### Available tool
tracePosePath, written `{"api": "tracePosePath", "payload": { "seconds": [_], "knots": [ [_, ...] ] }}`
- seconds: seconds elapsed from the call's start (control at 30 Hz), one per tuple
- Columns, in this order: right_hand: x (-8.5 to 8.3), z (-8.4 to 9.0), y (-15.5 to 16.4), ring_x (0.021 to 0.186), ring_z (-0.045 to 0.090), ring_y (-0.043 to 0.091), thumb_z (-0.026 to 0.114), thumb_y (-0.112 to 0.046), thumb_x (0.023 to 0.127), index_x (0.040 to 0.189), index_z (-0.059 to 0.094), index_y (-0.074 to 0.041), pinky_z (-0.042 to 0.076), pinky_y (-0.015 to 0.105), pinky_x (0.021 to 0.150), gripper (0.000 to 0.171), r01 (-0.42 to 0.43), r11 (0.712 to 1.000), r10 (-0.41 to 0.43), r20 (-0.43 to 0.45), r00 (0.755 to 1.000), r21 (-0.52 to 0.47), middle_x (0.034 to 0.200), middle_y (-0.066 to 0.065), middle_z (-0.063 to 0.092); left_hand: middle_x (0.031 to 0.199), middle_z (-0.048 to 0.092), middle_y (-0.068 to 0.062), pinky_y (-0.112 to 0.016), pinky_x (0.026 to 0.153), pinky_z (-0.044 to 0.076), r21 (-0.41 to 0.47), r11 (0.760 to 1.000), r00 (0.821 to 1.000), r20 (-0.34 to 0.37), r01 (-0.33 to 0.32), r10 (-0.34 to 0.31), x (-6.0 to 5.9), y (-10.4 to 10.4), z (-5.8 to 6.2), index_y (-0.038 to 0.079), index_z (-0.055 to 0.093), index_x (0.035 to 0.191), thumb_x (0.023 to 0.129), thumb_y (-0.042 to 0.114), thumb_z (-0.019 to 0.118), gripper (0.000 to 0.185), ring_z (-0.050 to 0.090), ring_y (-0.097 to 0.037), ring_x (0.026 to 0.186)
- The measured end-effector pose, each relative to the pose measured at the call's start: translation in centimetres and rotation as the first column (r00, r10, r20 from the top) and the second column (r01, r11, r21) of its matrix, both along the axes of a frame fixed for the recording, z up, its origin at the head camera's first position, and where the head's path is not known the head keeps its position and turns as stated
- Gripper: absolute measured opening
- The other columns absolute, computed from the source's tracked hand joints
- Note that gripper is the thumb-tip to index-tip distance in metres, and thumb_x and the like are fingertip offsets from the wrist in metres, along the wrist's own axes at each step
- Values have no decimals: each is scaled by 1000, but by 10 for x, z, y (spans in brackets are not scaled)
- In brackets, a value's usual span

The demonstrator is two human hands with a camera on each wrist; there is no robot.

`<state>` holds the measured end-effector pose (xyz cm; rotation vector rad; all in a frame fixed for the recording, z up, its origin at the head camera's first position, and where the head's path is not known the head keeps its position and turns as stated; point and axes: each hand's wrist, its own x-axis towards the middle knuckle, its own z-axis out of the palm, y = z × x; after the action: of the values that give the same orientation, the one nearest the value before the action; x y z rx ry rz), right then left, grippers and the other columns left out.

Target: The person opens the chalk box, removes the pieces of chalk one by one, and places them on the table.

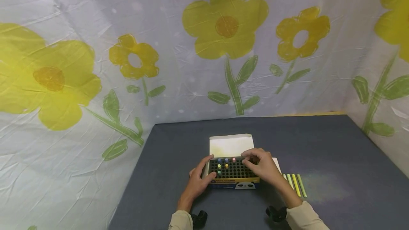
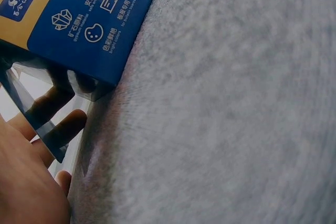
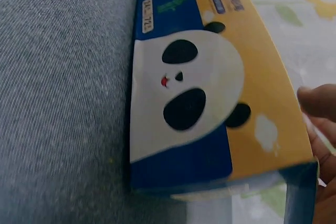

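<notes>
A chalk box (image 1: 238, 184), blue and yellow with a panda face, lies with its white lid (image 1: 230, 144) folded back. Its black tray (image 1: 236, 174) has rows of round holes, and several coloured chalks (image 1: 226, 166) stand upright in it towards the left. My left hand (image 1: 197, 184) grips the box's left end, thumb at the near edge and forefinger at the far corner. Over the tray's right end is my right hand (image 1: 263, 166), with bent fingers and the thumb close to the fingertips. Whether a chalk is between them is hidden. In the right wrist view, only part of that hand (image 3: 321, 114) shows behind the box.
Several green, yellow and pale chalk sticks (image 1: 295, 185) lie side by side on the dark grey cloth (image 1: 335, 166), right of the box. Pale chalk dust marks the cloth beside them. A white curtain (image 1: 179, 81) with painted yellow flowers hangs behind the table and at its sides.
</notes>
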<state>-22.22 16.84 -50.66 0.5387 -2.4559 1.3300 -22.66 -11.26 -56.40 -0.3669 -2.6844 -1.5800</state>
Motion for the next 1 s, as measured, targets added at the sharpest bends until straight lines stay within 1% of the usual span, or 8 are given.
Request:
{"api": "tracePosePath", "payload": {
  "seconds": [0.07,0.13,0.17,0.37,0.5,0.63,0.77,1.0],
  "knots": [
    [-2,-1,-5,78,51,10,79,-8,87,105,76,-13,29,41,81,18,13,999,-13,-9,1000,44,81,-11,65,155,49,-2,-67,98,33,6,1000,1000,-9,3,-3,-1,0,0,46,47,148,94,40,67,58,33,-40,136],
    [-4,-1,-10,78,51,11,80,-8,86,101,77,-15,21,42,81,17,27,997,-26,-17,1000,76,78,-13,65,156,49,-1,-66,98,33,7,1000,1000,-14,6,-6,-1,1,-1,45,47,149,95,39,67,58,34,-39,135],
    [-4,-1,-13,77,50,10,81,-8,85,100,78,-16,20,42,80,17,37,995,-35,-19,999,93,77,-14,64,156,49,-1,-66,98,32,9,1000,1000,-16,8,-8,-1,1,-1,45,47,149,95,39,67,58,33,-39,136],
    [-5,1,-25,73,44,9,85,-13,81,91,79,-19,18,42,78,13,124,980,-122,-26,992,157,71,-14,62,155,49,-2,-68,97,33,17,1000,1000,-1,15,-15,-1,1,1,45,47,149,95,41,66,57,30,-42,136],
    [-5,1,-34,71,41,9,86,-17,81,89,80,-19,19,43,78,10,181,966,-178,-36,983,183,69,-11,64,153,51,-3,-65,94,35,15,1000,1000,6,7,-7,0,-2,2,45,47,149,95,40,67,57,29,-42,135],
    [-4,1,-42,70,41,10,86,-19,81,86,81,-19,20,44,77,7,237,949,-229,-61,971,209,68,-8,66,153,51,0,-63,95,34,2,1000,1000,8,5,-6,0,-4,4,47,47,148,94,40,67,58,33,-38,132],
    [-3,-1,-47,70,41,12,87,-20,80,83,81,-18,22,46,77,7,293,929,-284,-72,956,228,67,-6,65,154,50,1,-64,97,33,-15,1000,1000,3,12,-12,1,-4,3,48,46,148,94,42,67,58,36,-37,133],
    [-3,0,-53,69,43,14,88,-24,78,81,82,-19,23,46,76,9,364,898,-353,-89,931,247,69,-3,69,154,51,-2,-67,97,32,5,1000,1000,-14,12,-12,-1,-1,0,45,47,149,95,41,66,58,34,-40,134]
  ]
}}
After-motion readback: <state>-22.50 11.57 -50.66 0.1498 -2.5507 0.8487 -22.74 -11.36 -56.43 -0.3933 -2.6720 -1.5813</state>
